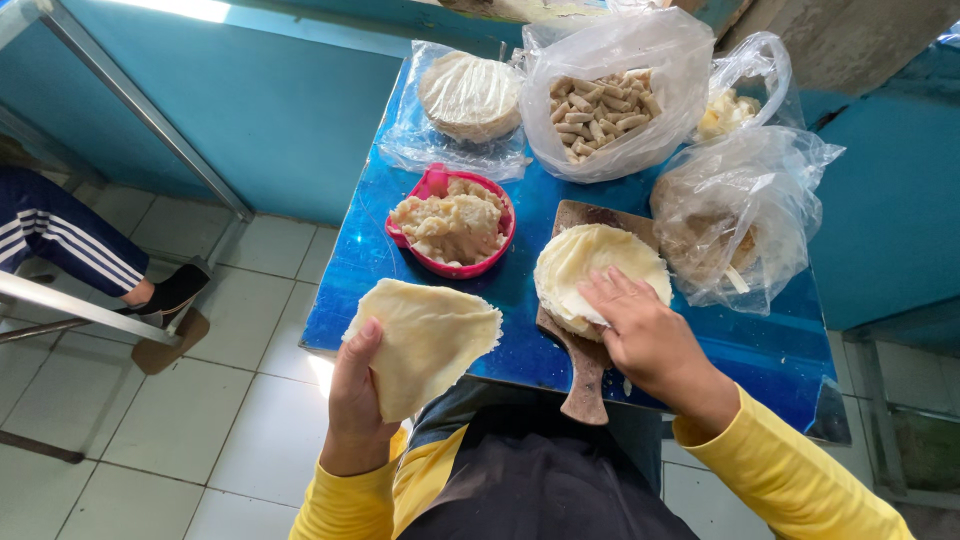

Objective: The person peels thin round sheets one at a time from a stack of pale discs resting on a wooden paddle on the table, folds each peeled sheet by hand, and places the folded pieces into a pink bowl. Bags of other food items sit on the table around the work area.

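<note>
My left hand (pixel 357 392) holds a thin pale round wrapper sheet (pixel 428 337), folded over, just above the near left edge of the small blue table (pixel 520 290). My right hand (pixel 645 337) rests palm down on the near edge of a stack of round wrappers (pixel 592 262) lying on a wooden paddle board (pixel 584 375). A pink bowl (pixel 437 182) of lumpy pale filling (pixel 452 225) stands between the two hands, a little farther back.
At the back of the table sit a clear bag of rolled pieces (pixel 603 110), a wrapped stack of wrappers (pixel 470 95), and two more plastic bags (pixel 740 210). Another person's leg and dark shoe (pixel 172 291) are at the left beside a metal frame (pixel 140 110).
</note>
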### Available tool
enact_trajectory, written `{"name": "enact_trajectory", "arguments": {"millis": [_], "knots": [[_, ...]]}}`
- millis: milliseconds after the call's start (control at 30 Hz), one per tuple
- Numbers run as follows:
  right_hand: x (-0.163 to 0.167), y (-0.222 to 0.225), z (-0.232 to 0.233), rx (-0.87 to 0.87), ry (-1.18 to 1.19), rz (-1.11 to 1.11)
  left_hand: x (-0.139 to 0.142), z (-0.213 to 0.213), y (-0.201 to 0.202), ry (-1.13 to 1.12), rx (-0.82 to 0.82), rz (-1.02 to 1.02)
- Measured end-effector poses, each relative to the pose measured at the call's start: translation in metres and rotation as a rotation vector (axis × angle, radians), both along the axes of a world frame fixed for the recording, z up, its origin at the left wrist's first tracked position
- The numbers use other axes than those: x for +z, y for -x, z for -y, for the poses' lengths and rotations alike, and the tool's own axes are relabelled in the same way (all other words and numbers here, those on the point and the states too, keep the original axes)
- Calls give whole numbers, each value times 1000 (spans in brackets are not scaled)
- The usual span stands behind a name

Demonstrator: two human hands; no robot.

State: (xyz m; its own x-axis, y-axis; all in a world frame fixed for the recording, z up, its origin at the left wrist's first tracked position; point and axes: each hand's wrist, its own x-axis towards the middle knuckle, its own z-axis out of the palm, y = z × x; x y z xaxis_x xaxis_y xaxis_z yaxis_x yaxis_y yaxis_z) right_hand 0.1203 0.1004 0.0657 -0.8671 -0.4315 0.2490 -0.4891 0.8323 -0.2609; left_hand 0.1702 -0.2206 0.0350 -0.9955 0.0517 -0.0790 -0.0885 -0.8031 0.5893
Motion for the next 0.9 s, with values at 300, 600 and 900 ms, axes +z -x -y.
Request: {"name": "enact_trajectory", "arguments": {"millis": [300, 600, 900], "knots": [[23, 32, 1, 15, 21, -91, -5, 0, 3, -36, -23, -15], [9, 87, 1, 143, -138, -180, -9, 0, 3, -32, -18, -15], [3, 94, 6, 194, -74, -191, -14, -2, 4, -52, -39, -8]]}}
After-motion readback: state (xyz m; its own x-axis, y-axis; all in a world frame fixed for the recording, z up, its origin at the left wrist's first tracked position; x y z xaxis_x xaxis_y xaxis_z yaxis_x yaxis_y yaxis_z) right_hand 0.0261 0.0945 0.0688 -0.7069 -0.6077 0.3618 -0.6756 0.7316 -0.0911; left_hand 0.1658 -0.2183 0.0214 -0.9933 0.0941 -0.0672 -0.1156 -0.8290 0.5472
